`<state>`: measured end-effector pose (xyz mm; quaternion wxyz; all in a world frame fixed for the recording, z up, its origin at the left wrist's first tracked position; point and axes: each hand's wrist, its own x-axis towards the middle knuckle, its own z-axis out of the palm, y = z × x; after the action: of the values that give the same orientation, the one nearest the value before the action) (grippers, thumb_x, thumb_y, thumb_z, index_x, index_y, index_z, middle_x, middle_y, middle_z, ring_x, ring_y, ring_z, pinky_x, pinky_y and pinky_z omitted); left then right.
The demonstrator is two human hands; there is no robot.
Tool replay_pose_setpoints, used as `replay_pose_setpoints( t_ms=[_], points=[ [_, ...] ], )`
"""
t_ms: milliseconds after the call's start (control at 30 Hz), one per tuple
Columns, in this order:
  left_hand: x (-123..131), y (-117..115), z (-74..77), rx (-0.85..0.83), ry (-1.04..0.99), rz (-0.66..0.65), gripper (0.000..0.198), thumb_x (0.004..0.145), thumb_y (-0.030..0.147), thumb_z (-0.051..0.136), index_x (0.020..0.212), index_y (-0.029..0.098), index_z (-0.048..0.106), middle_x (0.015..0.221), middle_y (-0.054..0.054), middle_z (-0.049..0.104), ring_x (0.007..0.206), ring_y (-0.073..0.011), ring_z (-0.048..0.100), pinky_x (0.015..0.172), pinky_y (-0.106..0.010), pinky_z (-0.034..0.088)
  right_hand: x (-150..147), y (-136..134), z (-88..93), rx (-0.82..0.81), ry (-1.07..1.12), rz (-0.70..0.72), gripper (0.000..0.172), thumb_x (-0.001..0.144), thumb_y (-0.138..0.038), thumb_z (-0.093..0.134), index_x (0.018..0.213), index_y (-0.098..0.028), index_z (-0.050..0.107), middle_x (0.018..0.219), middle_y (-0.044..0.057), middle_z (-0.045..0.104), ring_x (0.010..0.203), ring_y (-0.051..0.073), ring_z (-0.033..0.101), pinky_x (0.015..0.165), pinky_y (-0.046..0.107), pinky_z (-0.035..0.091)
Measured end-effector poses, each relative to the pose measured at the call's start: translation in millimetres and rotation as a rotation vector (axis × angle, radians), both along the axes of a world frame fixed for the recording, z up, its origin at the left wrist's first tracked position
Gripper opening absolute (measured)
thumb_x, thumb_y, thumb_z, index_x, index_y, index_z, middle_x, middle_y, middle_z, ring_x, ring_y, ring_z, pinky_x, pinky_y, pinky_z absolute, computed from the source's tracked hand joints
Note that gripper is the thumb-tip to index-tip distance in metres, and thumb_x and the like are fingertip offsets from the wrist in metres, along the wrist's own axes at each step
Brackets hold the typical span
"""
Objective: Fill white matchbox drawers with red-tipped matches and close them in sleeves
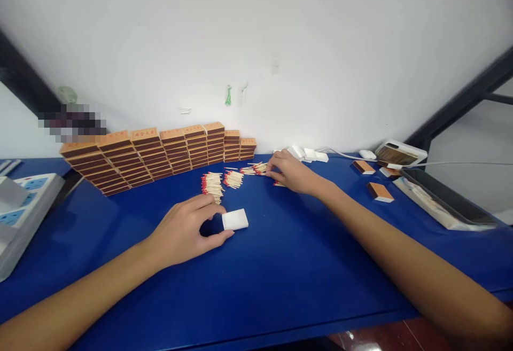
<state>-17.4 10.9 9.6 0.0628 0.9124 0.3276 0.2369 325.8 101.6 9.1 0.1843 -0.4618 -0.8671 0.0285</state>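
Between thumb and fingers, my left hand (188, 228) grips a white matchbox tray (236, 219) resting on the blue table. Its inside cannot be made out from here. Further back, my right hand (292, 172) has its fingertips pinched at the edge of a pile of red-tipped matches (254, 169); the fingers partly cover how many they hold. A few more red heads show beneath that hand. Two other heaps of matches lie to the left, a larger one (211, 185) just beyond my left hand and a smaller one (233, 178) beside it.
Stacked matchboxes (172, 150) form a low wall along the back left. White trays (308, 153) lie against the wall behind my right hand. Loose matchboxes (380, 192), a cable, and a dark bin (449, 196) are at right. A power strip (30, 207) stands at left.
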Motion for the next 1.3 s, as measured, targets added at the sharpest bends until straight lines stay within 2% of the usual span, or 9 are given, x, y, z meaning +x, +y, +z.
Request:
replay_pose_setpoints(
  t_ms=[133, 467, 633, 800, 1100, 1300],
  points=[
    [1, 0, 1.0, 0.003, -0.01, -0.003, 0.025, 0.097, 0.043, 0.074, 0.111, 0.022, 0.074, 0.093, -0.002, 0.068, 0.079, -0.0173, 0.066, 0.068, -0.03, 0.052, -5, -15, 6.4, -0.015, 0.022, 0.012, 0.011, 0.101, -0.018, 0.059, 0.093, -0.02, 0.067, 0.102, 0.012, 0.065, 0.1, 0.029, 0.057, 0.09, 0.043, 0.048],
    [2, -1, -0.1, 0.03, -0.041, 0.007, 0.022, 0.097, 0.042, 0.075, 0.107, 0.023, 0.073, 0.09, 0.0, 0.065, 0.077, -0.0159, 0.064, 0.068, -0.029, 0.05, -28, -74, 14.2, -0.046, 0.039, 0.053, 0.015, 0.107, -0.023, 0.055, 0.098, -0.021, 0.066, 0.104, 0.01, 0.067, 0.102, 0.027, 0.058, 0.091, 0.043, 0.049],
    [2, -1, -0.5, 0.022, -0.049, 0.019, 0.023, 0.097, 0.043, 0.075, 0.108, 0.024, 0.072, 0.09, 0.001, 0.065, 0.077, -0.0153, 0.063, 0.068, -0.029, 0.05, -37, -81, 14.3, -0.033, -0.014, 0.063, 0.012, 0.107, -0.021, 0.058, 0.098, -0.02, 0.066, 0.105, 0.01, 0.067, 0.102, 0.027, 0.058, 0.093, 0.044, 0.049],
    [3, 1, -2.1, 0.03, -0.057, 0.027, 0.024, 0.097, 0.044, 0.076, 0.109, 0.024, 0.072, 0.09, 0.001, 0.065, 0.076, -0.0151, 0.063, 0.067, -0.029, 0.05, -35, -82, 14.0, -0.079, 0.018, 0.066, 0.01, 0.106, -0.028, 0.063, 0.102, -0.021, 0.067, 0.106, 0.009, 0.067, 0.101, 0.026, 0.059, 0.088, 0.041, 0.049],
    [3, 0, -4.6, 0.01, -0.042, 0.028, 0.026, 0.097, 0.046, 0.075, 0.107, 0.023, 0.072, 0.089, 0.001, 0.064, 0.077, -0.0156, 0.063, 0.068, -0.03, 0.05, -32, -80, 11.8, -0.16, 0.066, 0.087, 0.013, 0.108, -0.023, 0.059, 0.097, -0.021, 0.066, 0.104, 0.009, 0.068, 0.1, 0.025, 0.059, 0.088, 0.04, 0.05],
    [6, -1, -3.9, 0.052, -0.043, 0.027, 0.025, 0.098, 0.046, 0.075, 0.108, 0.022, 0.072, 0.091, -0.001, 0.067, 0.079, -0.0164, 0.065, 0.069, -0.03, 0.052, -55, -101, 23.0, -0.069, 0.151, 0.109, 0.01, 0.108, -0.024, 0.06, 0.099, -0.023, 0.063, 0.104, 0.008, 0.068, 0.1, 0.025, 0.06, 0.087, 0.041, 0.052]
  ],
)
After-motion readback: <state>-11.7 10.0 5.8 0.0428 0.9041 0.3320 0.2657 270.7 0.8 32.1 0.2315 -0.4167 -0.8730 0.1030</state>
